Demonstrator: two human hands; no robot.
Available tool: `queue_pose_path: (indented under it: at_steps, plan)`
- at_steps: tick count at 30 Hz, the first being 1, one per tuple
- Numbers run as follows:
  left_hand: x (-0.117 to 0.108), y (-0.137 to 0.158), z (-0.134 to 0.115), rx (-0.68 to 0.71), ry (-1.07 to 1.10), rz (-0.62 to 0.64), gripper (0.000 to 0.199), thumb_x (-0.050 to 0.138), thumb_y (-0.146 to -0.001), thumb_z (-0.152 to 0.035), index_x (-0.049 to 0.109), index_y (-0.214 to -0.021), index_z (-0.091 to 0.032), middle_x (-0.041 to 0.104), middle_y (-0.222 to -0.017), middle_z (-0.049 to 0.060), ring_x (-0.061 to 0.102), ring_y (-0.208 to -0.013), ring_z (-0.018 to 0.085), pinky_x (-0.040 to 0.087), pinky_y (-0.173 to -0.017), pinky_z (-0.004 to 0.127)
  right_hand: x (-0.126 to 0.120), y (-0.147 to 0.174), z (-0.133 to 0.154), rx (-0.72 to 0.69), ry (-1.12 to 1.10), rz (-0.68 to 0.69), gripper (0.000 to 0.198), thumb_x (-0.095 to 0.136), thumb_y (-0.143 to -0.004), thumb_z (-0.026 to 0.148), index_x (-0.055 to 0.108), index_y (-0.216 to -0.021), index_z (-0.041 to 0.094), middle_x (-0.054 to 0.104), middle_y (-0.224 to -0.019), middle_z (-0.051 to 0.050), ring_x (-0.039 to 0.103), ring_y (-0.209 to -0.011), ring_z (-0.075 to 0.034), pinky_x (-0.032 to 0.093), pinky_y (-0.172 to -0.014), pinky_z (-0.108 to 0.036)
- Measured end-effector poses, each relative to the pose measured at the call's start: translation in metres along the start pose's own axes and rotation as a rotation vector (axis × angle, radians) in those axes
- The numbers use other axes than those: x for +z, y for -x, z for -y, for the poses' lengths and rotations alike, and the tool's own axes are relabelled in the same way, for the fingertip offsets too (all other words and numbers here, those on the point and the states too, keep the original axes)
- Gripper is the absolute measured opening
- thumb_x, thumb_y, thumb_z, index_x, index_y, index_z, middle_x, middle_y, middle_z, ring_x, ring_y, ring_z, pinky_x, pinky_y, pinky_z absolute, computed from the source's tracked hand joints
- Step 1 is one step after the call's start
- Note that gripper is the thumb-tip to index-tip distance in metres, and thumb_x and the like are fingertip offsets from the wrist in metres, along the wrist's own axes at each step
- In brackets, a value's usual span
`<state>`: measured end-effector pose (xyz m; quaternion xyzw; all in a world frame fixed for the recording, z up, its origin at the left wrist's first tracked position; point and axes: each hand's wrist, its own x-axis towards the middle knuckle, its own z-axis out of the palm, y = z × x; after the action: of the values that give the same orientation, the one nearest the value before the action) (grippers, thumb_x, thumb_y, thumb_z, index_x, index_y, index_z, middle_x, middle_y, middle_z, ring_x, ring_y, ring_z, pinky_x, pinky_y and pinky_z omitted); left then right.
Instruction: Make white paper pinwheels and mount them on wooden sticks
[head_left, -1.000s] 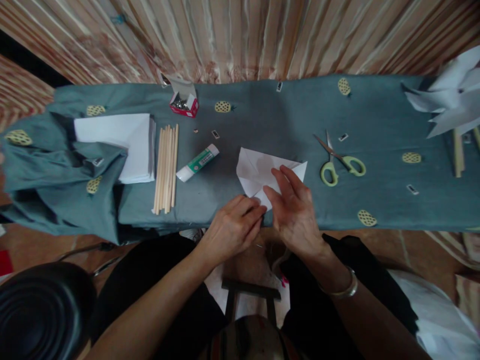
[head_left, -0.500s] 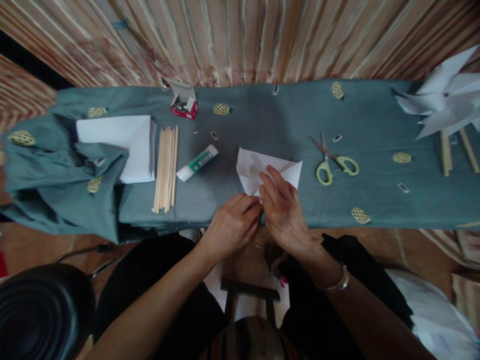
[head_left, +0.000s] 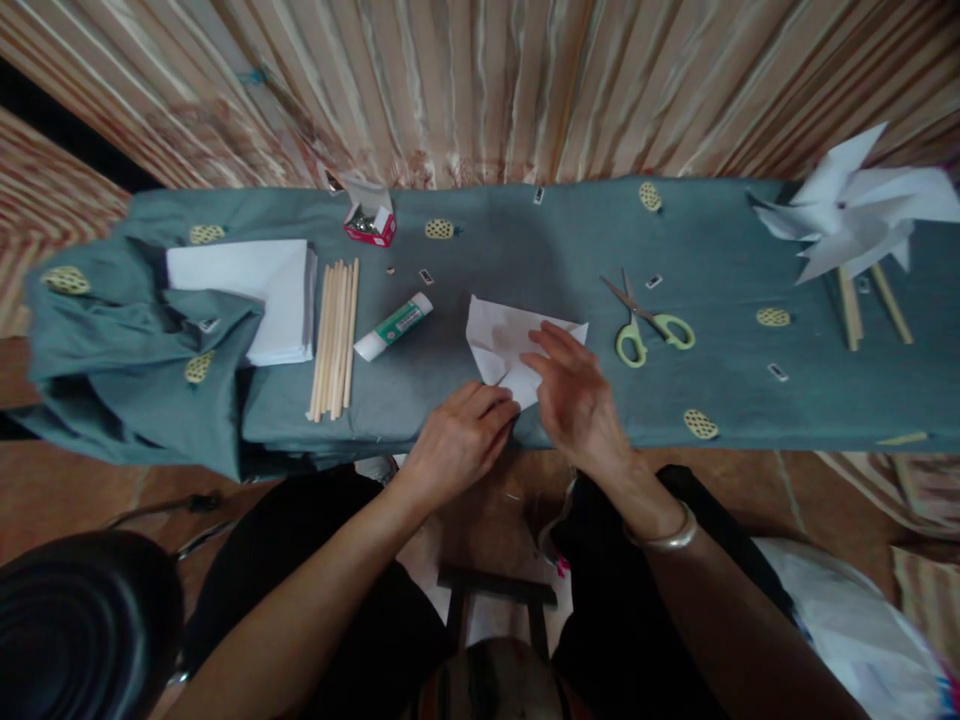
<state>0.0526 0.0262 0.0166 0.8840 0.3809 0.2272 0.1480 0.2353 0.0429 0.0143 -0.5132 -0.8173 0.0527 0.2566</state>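
A white sheet of paper [head_left: 504, 325] with creases and folded flaps lies near the front edge of the cloth-covered table. My left hand [head_left: 466, 428] is closed on its near corner, fingers curled together with the thumb hidden. Over the paper's right part is my right hand [head_left: 574, 395], its fingers apart and bent, the tips at or just above the sheet. Left of the paper lies a glue stick [head_left: 394, 326] with a green label. Green-handled scissors [head_left: 643, 322] rest to the right, blades partly spread.
Wooden sticks [head_left: 335, 340] lie side by side left of the glue stick, beside a stack of white paper [head_left: 289, 310]. Behind them stands an opened small red box [head_left: 370, 225] of metal pieces. White paper pinwheels [head_left: 847, 205] on sticks lie far right. A dark round stool [head_left: 82, 620] is at lower left.
My right hand has shifted right, away from my left hand, with its fingers spreading, uncovering more of the paper's near part. My left hand stays at the near corner. The view has turned slightly.
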Motion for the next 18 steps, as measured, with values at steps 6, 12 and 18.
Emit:
queue_pose_path:
  at_steps: [6,12,18]
  plan:
    - [-0.002,0.001,0.002,0.041,-0.025,-0.023,0.021,0.048,-0.093,-0.017,0.065,-0.106,-0.012,0.067,-0.103,0.011,0.061,-0.090,0.020,0.058,-0.078,0.036,-0.005,-0.011,-0.028,0.186,0.046,-0.020,0.042,0.038,-0.093,0.018,0.052,-0.132,0.011,0.054,-0.138,-0.019,0.049,-0.130,-0.030,0.041,-0.105,-0.052]
    - [-0.011,0.005,0.007,0.064,-0.053,-0.040,0.021,0.051,-0.092,-0.014,0.064,-0.108,-0.011,0.067,-0.106,0.011,0.062,-0.092,0.020,0.058,-0.079,0.036,-0.016,-0.008,-0.036,0.216,0.004,-0.015,0.040,0.038,-0.095,0.027,0.058,-0.127,0.011,0.066,-0.123,-0.018,0.060,-0.116,-0.032,0.044,-0.100,-0.054]
    - [-0.015,0.006,0.019,0.059,-0.096,-0.067,0.021,0.053,-0.089,-0.008,0.064,-0.107,-0.009,0.067,-0.110,0.014,0.062,-0.097,0.022,0.055,-0.084,0.038,-0.029,0.004,-0.039,0.283,-0.054,-0.040,0.030,0.048,-0.093,0.029,0.068,-0.114,0.022,0.074,-0.107,-0.008,0.068,-0.101,-0.027,0.051,-0.093,-0.047]
